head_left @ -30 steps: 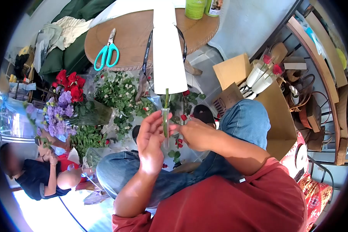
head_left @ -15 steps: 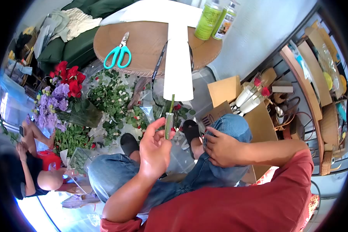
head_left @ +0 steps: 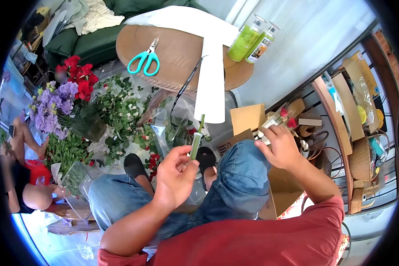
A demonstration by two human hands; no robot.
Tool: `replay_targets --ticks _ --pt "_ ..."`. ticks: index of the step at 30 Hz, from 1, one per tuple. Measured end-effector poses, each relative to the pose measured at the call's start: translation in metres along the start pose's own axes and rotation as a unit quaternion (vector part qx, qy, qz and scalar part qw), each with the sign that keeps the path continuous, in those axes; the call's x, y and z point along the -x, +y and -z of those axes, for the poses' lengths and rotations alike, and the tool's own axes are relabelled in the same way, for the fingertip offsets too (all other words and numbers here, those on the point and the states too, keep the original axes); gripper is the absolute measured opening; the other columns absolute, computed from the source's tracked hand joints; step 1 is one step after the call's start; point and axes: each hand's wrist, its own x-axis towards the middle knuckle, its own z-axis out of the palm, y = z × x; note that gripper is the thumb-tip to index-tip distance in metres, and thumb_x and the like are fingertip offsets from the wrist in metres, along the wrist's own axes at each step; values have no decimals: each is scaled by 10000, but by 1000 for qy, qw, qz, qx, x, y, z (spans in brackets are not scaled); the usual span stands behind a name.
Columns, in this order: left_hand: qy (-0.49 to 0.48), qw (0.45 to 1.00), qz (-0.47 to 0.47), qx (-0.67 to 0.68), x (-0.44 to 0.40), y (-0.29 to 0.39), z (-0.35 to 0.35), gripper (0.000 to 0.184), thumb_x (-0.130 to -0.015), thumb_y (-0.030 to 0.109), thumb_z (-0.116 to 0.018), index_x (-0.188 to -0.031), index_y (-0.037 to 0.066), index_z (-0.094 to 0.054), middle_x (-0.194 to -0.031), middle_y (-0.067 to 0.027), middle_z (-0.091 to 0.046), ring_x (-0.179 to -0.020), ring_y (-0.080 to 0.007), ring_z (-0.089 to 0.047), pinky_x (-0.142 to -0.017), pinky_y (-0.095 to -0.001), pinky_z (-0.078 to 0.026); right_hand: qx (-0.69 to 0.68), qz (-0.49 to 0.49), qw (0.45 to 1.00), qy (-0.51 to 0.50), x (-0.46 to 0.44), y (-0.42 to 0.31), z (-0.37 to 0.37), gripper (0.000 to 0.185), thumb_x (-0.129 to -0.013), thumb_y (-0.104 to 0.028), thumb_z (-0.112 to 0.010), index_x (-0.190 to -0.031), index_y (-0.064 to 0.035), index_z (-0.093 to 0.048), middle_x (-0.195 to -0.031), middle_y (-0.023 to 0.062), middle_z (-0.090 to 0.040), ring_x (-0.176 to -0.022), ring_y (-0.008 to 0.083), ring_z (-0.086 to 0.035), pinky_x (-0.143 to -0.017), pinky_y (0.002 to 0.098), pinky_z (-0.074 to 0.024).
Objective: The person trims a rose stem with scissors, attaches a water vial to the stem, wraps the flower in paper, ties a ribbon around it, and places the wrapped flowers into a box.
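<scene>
Left hand [head_left: 175, 177]: near the centre of the view, grip closed, thumb and fingers pinching a clear tube [head_left: 195, 146]. Tube: tilted, its mouth toward one o'clock, a green stem [head_left: 201, 124] standing in it. Stem: leading out of the mouth toward one o'clock, to the near end of the white sheet [head_left: 212, 84], where it passes from sight. Right hand [head_left: 280, 148]: at two o'clock from the left hand, beyond the raised knee [head_left: 244, 173], fingers part spread and bent over a white holder [head_left: 265, 131] at the cardboard box [head_left: 286, 184]; whether they touch it, cannot tell. Two red roses [head_left: 292, 123], wrapped, just beside that hand, toward one o'clock. Bench [head_left: 177, 48]: wooden, rounded, at twelve o'clock, bearing the sheet, whose near end hangs over the edge; teal-handled shears [head_left: 144, 62] toward its nine o'clock side, blades pointing to one o'clock; two spray cans [head_left: 252, 42] at its three o'clock side, upright. Purple flowers [head_left: 51, 111] and red blooms [head_left: 80, 80]: at ten o'clock, together. Leafy cuttings [head_left: 119, 104]: on the floor, at eleven o'clock from the left hand.
</scene>
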Motion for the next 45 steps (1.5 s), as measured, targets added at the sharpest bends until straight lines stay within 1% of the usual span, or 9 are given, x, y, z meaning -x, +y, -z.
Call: replay_targets --ticks 1,6,10,15,21,24,31,37,45 --pt "-2 1000 -4 -10 1 2 0 353 -964 -4 -630 -1307 -13 -550 -1032 -106 -699 -738 -84 -607 -601 -245 -514 -22 40 993 111 -13 -10 3 461 -869 -422 -753 -968 26 -711 -841 186 -669 -762 387 -656 -725 460 -520" --pt "-18 995 -78 -54 6 6 -4 493 -862 -114 -545 -1338 -10 -466 -1103 -122 -711 -765 -68 -579 -693 -220 -478 -47 75 984 155 -71 -63 14 371 -865 -350 -715 -765 5 -671 -746 175 -662 -703 393 -665 -673 479 -543" --pt "-56 990 -121 -41 7 0 0 572 -815 -147 -518 -1361 -10 -419 -1230 -164 -690 -792 -86 -577 -717 -230 -476 -88 44 979 178 -98 -78 -8 302 -848 -291 -691 -759 -3 -673 -727 169 -667 -669 389 -667 -667 489 -552" --pt "-74 988 -137 -13 9 -1 1 522 -895 -136 -561 -1379 -23 -401 -1359 -176 -631 -885 -119 -642 -761 -252 -513 -80 71 971 212 -103 -81 -20 220 -804 -220 -683 -738 -11 -666 -708 142 -664 -659 359 -670 -670 481 -550" --pt "-95 966 -225 -86 6 -2 4 511 -934 -91 -611 -1418 -33 -457 -1385 -178 -618 -957 -154 -686 -765 -261 -532 -78 98 968 220 -103 -89 -7 176 -772 -194 -703 -725 -30 -659 -692 121 -653 -657 333 -666 -662 459 -536" --pt "-106 975 -194 -36 7 1 3 499 -943 -85 -641 -1416 -31 -490 -1385 -186 -616 -1014 -170 -699 -787 -262 -538 -71 91 965 237 -109 -86 -9 163 -758 -187 -706 -722 -37 -655 -690 110 -642 -665 326 -664 -655 450 -528" --pt "5 976 -213 45 6 -10 -7 438 -938 -112 -654 -1356 -48 -538 -1240 -200 -685 -1163 -266 -686 -1023 -380 -557 -89 124 947 282 -115 -83 -17 143 -726 -150 -714 -687 -60 -611 -671 90 -596 -641 311 -621 -622 439 -496" --pt "68 990 4 124 2 2 -6 345 -1026 11 -583 -1350 -70 -494 -1211 -242 -675 -1096 -291 -711 -955 -387 -585 -124 159 930 307 -117 -93 -19 149 -689 -116 -717 -667 -63 -580 -649 80 -561 -614 296 -601 -591 425 -479" --pt "73 977 -71 186 -2 3 -12 345 -1032 76 -608 -1329 -59 -494 -1160 -220 -695 -942 -253 -731 -822 -346 -585 -152 223 908 321 -109 -111 -13 190 -659 -87 -724 -653 -71 -535 -643 56 -501 -579 261 -548 -552 394 -428"
